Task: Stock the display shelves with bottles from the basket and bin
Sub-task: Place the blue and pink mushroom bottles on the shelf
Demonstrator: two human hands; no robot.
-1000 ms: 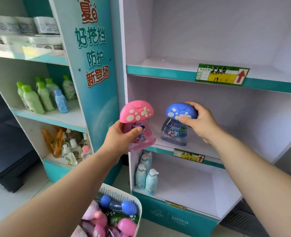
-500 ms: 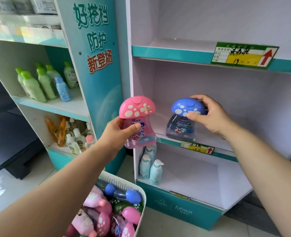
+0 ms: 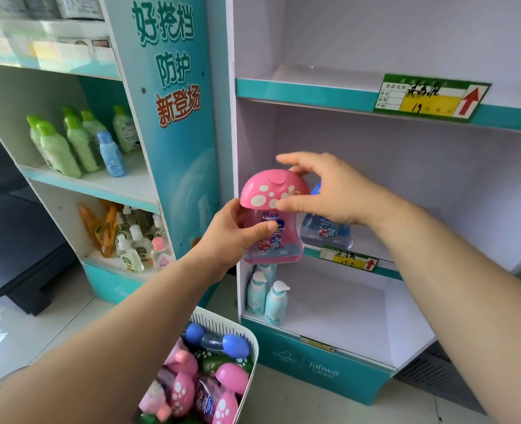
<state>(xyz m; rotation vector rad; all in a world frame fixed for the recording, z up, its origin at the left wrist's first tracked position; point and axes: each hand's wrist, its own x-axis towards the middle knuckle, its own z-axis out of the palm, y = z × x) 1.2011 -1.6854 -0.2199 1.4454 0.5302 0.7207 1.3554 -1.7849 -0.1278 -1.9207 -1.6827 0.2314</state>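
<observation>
My left hand (image 3: 234, 231) grips the body of a pink mushroom-cap bottle (image 3: 271, 191) at the left front of the middle shelf (image 3: 384, 249). At the same bottle, my right hand (image 3: 329, 191) pinches the spotted pink cap between thumb and fingers. A blue mushroom-cap bottle (image 3: 326, 231) stands on that shelf just behind, mostly hidden by my right hand. Below my left arm, a white basket (image 3: 222, 321) holds several pink and blue mushroom-cap bottles.
Two pale blue pump bottles (image 3: 268, 298) stand at the left of the bottom shelf. The top shelf (image 3: 308, 90) carries a price tag (image 3: 430, 97). A neighbouring display unit on the left holds green bottles (image 3: 69, 145) and small bottles (image 3: 137, 240) lower down.
My right hand has let go of the blue bottle, which now stands on the shelf, and has moved left onto the pink cap. My left hand brought the pink bottle rightwards to the shelf.
</observation>
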